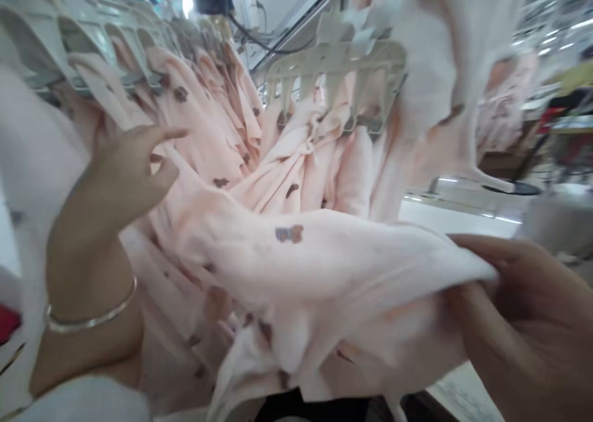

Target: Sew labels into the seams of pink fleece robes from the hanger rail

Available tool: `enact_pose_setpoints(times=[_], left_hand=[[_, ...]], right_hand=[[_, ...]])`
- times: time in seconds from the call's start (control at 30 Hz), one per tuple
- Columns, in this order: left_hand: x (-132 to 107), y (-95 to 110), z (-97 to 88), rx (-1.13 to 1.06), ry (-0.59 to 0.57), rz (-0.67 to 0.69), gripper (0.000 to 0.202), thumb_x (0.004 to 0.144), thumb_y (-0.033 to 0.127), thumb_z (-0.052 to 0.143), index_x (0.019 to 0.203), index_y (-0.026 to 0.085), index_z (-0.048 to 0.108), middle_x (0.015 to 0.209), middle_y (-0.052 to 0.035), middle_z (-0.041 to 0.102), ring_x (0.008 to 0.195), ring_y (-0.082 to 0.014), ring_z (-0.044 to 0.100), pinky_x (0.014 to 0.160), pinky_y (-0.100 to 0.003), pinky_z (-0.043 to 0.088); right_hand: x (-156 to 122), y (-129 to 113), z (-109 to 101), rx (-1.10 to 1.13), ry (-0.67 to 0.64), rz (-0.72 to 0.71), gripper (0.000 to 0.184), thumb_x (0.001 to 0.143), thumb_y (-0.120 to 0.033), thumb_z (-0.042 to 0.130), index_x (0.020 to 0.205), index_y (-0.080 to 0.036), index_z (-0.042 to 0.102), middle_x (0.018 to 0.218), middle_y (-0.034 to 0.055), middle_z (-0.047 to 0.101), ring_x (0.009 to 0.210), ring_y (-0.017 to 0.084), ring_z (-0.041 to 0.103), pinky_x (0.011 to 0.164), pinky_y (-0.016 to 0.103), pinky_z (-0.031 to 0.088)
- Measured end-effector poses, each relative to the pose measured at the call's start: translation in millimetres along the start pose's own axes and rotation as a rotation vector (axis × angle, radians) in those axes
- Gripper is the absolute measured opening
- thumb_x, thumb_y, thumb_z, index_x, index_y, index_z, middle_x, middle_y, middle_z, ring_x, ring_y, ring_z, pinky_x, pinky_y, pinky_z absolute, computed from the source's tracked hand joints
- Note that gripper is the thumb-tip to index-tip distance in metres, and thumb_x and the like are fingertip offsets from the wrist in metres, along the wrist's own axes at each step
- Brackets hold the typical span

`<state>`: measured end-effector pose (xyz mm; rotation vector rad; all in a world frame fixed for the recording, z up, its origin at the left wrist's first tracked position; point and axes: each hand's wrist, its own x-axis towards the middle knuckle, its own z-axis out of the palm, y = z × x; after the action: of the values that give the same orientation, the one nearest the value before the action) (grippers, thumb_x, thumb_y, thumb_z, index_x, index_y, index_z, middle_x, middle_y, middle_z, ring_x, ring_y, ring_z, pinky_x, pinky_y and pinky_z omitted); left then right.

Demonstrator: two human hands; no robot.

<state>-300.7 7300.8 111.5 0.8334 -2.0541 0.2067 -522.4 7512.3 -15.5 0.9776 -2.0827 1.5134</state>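
A pale pink garment (324, 267) with small dark printed motifs stretches across the middle of the view. My right hand (523, 311) at the lower right is closed on its edge, fingers pinching the cloth. My left hand (123, 175), with a thin bangle on the wrist, is raised at the left among the hanging pink clothes; its fingers are bent around the fabric near the garment's upper end. The picture is blurred by motion.
A row of pink garments (208, 107) hangs on white plastic hangers (92, 45) along a rail at the upper left. Another white hanger (338, 70) with pink and white cloth hangs at the top centre. Tables and a floor show at the right.
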Motion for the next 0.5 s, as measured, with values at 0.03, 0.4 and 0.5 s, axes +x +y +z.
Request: enact_pose_setpoints(times=[0.03,0.4,0.5], left_hand=[[-9,21,7.9,-0.182,-0.041,0.067,0.038,0.087,0.028,0.041,0.122,0.020,0.054,0.110,0.0023,0.062,0.107,-0.0202,0.059,0.089,-0.032,0.047],[-18,100,72.5,-0.432,-0.281,0.346,0.050,0.082,0.011,0.044,0.130,0.024,0.049,0.088,0.0016,0.064,0.058,-0.0070,0.052,0.053,-0.018,0.040],[-17,91,56.4,-0.354,-0.173,0.338,0.035,0.078,0.010,0.047,0.103,0.025,0.066,0.093,0.0038,0.065,0.073,-0.0094,0.057,0.061,-0.019,0.042]], right_hand=[[13,-7,-4,-0.004,-0.019,-0.059,0.022,0.075,-0.035,0.053,0.093,-0.032,0.063,0.068,-0.0015,0.062,0.056,0.015,0.056,0.048,0.027,0.039],[43,8,-2,0.106,-0.676,-0.275,0.011,0.082,-0.021,0.052,0.092,-0.023,0.055,0.068,-0.0046,0.055,0.060,0.011,0.052,0.054,0.022,0.040],[26,26,1,-0.196,-0.275,-0.326,0.013,0.082,-0.016,0.047,0.091,-0.020,0.056,0.078,0.0006,0.058,0.061,0.014,0.053,0.049,0.023,0.038]])
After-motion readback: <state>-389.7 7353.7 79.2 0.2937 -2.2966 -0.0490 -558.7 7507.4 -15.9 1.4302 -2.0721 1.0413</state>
